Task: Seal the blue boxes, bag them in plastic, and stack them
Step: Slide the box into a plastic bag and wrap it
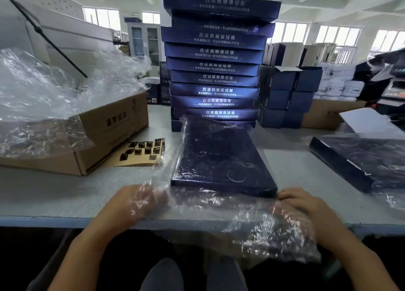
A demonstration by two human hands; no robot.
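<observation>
Plastic bag (219, 209) sheathes the blue box (221, 159), which lies flat on the surface (65, 192) before the far stack (214, 78). Right grip (306, 205) pinches the bag's open near end, probably to draw it taut. Left grip (140, 200) is blurred under film, closure unclear.

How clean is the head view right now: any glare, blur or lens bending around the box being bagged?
Head view: light glares off the plastic bag over the blue box; the left hand is motion-blurred under the film, the right hand sharper; the wide-angle lens stretches the stack wider toward the top.
</observation>
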